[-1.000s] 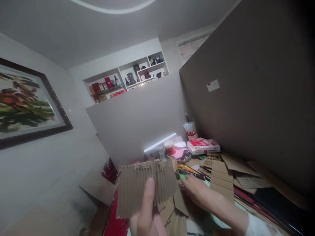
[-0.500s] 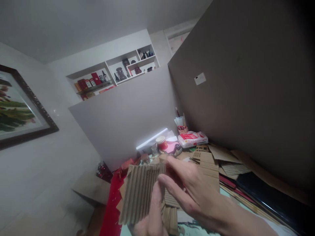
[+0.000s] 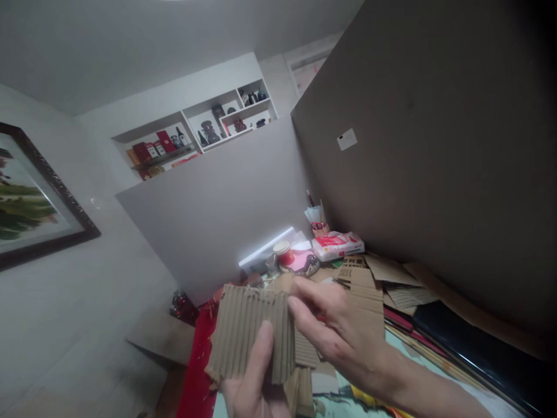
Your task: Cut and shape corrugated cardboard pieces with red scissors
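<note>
A piece of corrugated cardboard (image 3: pixel 235 331), its ridges bare and its edges ragged, is held up over the table in the head view. My left hand (image 3: pixel 256 377) grips it from below, thumb lying across the ridged face and the other fingers mostly hidden behind. At the upper right corner of the piece, my right hand (image 3: pixel 335 325) pinches the edge between thumb and forefinger. Whether a torn strip sits between those fingertips is too small to make out. Behind the hands, more cardboard (image 3: pixel 365 296) with printed characters lies on the table.
A red cup with a pale lid (image 3: pixel 284 253), a pack of tissues (image 3: pixel 337 246) and a pen holder with scissors (image 3: pixel 319 228) stand at the back. Grey partitions (image 3: pixel 217 203) enclose the table. Red cloth (image 3: pixel 195 354) covers the left edge; a black glossy item (image 3: pixel 465 342) lies right.
The cardboard has turned slightly and faces me more squarely. My left thumb has shifted left, away from the right thumb, onto the ridges. My right hand remains at the upper right corner.
</note>
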`<state>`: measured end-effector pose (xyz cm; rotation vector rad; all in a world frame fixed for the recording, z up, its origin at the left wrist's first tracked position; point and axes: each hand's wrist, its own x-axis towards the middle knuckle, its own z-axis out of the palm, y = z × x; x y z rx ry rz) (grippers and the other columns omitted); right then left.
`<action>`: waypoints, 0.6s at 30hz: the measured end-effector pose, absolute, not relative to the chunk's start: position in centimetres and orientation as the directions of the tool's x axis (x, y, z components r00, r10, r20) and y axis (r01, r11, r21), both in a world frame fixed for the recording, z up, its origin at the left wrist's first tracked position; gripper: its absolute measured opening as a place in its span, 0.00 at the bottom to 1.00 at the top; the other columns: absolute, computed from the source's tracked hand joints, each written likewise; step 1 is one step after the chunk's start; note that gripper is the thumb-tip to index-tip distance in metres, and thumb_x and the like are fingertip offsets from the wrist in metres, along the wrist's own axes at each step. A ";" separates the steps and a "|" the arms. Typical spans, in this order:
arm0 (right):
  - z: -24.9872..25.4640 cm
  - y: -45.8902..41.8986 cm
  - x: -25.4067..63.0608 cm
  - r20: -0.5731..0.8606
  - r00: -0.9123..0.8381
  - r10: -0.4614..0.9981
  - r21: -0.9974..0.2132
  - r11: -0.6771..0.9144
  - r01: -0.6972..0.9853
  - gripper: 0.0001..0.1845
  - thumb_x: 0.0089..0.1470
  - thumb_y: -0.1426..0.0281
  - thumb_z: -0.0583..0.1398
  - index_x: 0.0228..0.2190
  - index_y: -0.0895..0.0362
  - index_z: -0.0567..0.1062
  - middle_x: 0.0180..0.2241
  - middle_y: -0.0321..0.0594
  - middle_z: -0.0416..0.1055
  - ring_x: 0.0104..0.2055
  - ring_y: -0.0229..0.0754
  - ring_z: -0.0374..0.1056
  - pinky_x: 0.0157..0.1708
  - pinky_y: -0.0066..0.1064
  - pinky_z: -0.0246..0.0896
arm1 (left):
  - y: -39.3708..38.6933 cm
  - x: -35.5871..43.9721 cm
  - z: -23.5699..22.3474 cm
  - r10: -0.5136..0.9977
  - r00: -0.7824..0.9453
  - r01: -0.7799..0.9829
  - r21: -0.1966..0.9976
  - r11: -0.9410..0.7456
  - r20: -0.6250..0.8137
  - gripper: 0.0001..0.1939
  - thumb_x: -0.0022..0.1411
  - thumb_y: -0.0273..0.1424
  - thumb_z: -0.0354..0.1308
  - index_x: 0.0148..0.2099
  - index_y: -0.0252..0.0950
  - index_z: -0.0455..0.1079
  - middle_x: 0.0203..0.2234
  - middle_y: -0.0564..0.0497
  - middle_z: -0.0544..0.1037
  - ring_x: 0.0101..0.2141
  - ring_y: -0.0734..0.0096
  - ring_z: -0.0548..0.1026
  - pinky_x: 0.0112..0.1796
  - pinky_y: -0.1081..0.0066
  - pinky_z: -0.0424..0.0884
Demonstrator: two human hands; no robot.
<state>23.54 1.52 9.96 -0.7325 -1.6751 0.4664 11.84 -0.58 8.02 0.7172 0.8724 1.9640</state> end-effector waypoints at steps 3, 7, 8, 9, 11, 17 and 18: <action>9.9 1.6 23.5 0.705 -0.094 0.703 -0.680 0.708 0.192 0.17 0.64 0.70 0.50 0.22 0.52 0.54 0.20 0.26 0.52 0.21 0.34 0.50 0.23 0.30 0.45 | -1.0 12.2 9.7 0.899 -0.437 -0.575 0.767 -0.285 0.006 0.23 0.62 0.20 0.58 0.58 0.37 0.72 0.46 0.44 0.81 0.39 0.64 0.82 0.40 0.67 0.82; 9.9 1.6 23.6 0.676 -0.094 0.731 -0.713 0.681 0.167 0.18 0.64 0.69 0.51 0.22 0.52 0.55 0.19 0.26 0.52 0.22 0.34 0.51 0.23 0.30 0.46 | -1.0 11.9 10.0 0.914 -0.403 -0.620 0.751 -0.229 -0.054 0.29 0.61 0.20 0.60 0.64 0.37 0.67 0.52 0.40 0.78 0.43 0.60 0.81 0.41 0.65 0.81; 10.0 1.6 23.6 0.660 -0.102 0.744 -0.728 0.668 0.155 0.18 0.64 0.69 0.51 0.22 0.52 0.55 0.19 0.27 0.52 0.21 0.34 0.51 0.22 0.29 0.46 | -0.9 11.8 9.9 0.918 -0.393 -0.629 0.745 -0.221 -0.059 0.30 0.60 0.21 0.60 0.65 0.37 0.66 0.53 0.40 0.78 0.44 0.60 0.81 0.42 0.65 0.81; 10.0 1.6 23.7 0.643 -0.110 0.758 -0.745 0.652 0.141 0.17 0.64 0.68 0.51 0.22 0.52 0.56 0.20 0.27 0.53 0.21 0.34 0.51 0.22 0.29 0.47 | -0.9 11.7 9.8 0.922 -0.382 -0.641 0.738 -0.212 -0.067 0.32 0.60 0.21 0.61 0.66 0.38 0.64 0.53 0.41 0.78 0.44 0.60 0.81 0.42 0.65 0.81; 10.0 1.6 23.7 0.609 -0.123 0.783 -0.776 0.621 0.108 0.17 0.63 0.68 0.51 0.22 0.52 0.57 0.20 0.27 0.54 0.21 0.34 0.52 0.21 0.29 0.47 | -0.8 11.5 9.7 0.935 -0.343 -0.667 0.725 -0.173 -0.092 0.33 0.60 0.22 0.61 0.67 0.38 0.63 0.50 0.42 0.80 0.41 0.60 0.81 0.41 0.63 0.81; 10.3 1.4 23.8 0.568 -0.132 0.812 -0.816 0.577 0.035 0.17 0.61 0.66 0.52 0.21 0.52 0.58 0.16 0.28 0.58 0.20 0.34 0.55 0.22 0.29 0.50 | -1.2 11.3 10.4 0.945 -0.276 -0.736 0.671 -0.091 -0.176 0.32 0.62 0.23 0.60 0.68 0.37 0.62 0.43 0.42 0.83 0.42 0.53 0.82 0.43 0.56 0.80; 10.4 1.3 23.8 0.555 -0.143 0.820 -0.827 0.561 0.009 0.16 0.61 0.66 0.52 0.21 0.52 0.59 0.15 0.28 0.59 0.20 0.34 0.56 0.22 0.29 0.51 | -1.3 11.3 10.6 0.945 -0.271 -0.741 0.667 -0.082 -0.184 0.32 0.63 0.23 0.59 0.68 0.37 0.62 0.42 0.42 0.83 0.42 0.53 0.82 0.43 0.56 0.80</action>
